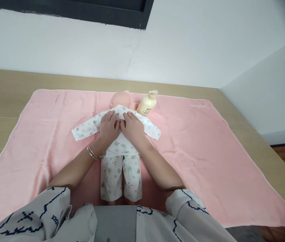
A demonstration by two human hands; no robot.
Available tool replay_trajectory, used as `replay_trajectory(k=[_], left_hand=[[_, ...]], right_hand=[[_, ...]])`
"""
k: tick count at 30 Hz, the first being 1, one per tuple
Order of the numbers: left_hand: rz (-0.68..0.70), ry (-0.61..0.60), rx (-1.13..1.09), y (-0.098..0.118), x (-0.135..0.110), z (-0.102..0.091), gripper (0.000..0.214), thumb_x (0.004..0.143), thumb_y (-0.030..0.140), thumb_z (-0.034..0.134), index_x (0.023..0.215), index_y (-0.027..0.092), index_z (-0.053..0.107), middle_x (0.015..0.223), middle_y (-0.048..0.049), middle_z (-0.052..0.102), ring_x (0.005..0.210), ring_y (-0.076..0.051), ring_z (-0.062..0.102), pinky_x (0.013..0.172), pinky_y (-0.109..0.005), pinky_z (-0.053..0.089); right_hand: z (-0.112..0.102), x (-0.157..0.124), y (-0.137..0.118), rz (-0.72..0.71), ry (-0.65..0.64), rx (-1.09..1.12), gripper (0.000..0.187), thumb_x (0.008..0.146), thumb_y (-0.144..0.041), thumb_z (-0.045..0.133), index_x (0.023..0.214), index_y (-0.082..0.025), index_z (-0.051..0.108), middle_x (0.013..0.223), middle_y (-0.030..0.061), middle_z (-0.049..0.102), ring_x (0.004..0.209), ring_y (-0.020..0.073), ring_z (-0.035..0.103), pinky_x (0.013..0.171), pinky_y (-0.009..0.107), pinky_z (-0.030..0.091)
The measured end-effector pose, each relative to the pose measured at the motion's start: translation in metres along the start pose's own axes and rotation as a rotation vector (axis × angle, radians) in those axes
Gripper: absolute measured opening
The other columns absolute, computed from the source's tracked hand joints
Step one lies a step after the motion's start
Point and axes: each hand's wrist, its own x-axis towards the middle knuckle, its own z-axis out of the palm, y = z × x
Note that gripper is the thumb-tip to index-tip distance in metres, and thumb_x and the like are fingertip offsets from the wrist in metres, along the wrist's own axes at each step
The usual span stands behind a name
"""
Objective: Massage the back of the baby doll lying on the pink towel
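A baby doll (pixel 120 99) lies stretched out on a pink blanket, its bare head pointing away from me. It wears a white printed top (pixel 120 148) with long sleeves spread to both sides, and matching trousers (pixel 111 178). My left hand (pixel 109 127) rests on the upper part of the top, fingers stretched forward. Beside it my right hand (pixel 133 128) lies on the same part, its fingers also extended. The two hands nearly touch at the thumbs, which are partly hidden. Only the feet's edges show below the trouser legs.
A pale yellow pump bottle (pixel 147 103) lies tilted on the blanket, right of the doll's head. The pink blanket (pixel 195 161) covers much of a wooden table (pixel 245 134). Behind the table stands a white wall (pixel 82 50) with a dark frame (pixel 122 15) above.
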Motion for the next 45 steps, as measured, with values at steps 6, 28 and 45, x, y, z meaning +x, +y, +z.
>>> replay_trajectory(k=[6, 28, 45], left_hand=[[-0.053, -0.081, -0.042, -0.008, 0.002, 0.006, 0.047, 0.095, 0.029, 0.041, 0.14, 0.015, 0.047, 0.154, -0.0142, 0.041, 0.148, -0.029, 0.029, 0.123, -0.055, 0.02], [0.056, 0.02, 0.112, 0.006, -0.004, -0.002, 0.036, 0.099, 0.028, 0.038, 0.119, 0.015, 0.065, 0.127, -0.0147, 0.063, 0.125, -0.029, 0.054, 0.109, -0.047, 0.044], [0.057, 0.088, 0.007, -0.002, -0.005, 0.003, 0.028, 0.098, 0.029, 0.043, 0.106, 0.017, 0.067, 0.118, -0.0131, 0.067, 0.123, -0.026, 0.056, 0.108, -0.047, 0.046]], right_hand=[[0.01, 0.016, 0.023, -0.06, -0.085, 0.157, 0.06, 0.096, -0.032, 0.039, 0.151, -0.006, 0.037, 0.159, 0.0167, 0.03, 0.15, 0.0289, 0.023, 0.124, 0.05, 0.017], [0.001, 0.0, 0.002, -0.026, -0.087, 0.013, 0.056, 0.1, -0.028, 0.032, 0.149, -0.001, 0.036, 0.154, 0.0255, 0.035, 0.146, 0.0361, 0.03, 0.118, 0.052, 0.028], [-0.015, -0.005, -0.006, -0.026, -0.078, -0.002, 0.039, 0.099, -0.026, 0.037, 0.129, -0.014, 0.059, 0.134, 0.0165, 0.058, 0.134, 0.0281, 0.047, 0.106, 0.04, 0.044]])
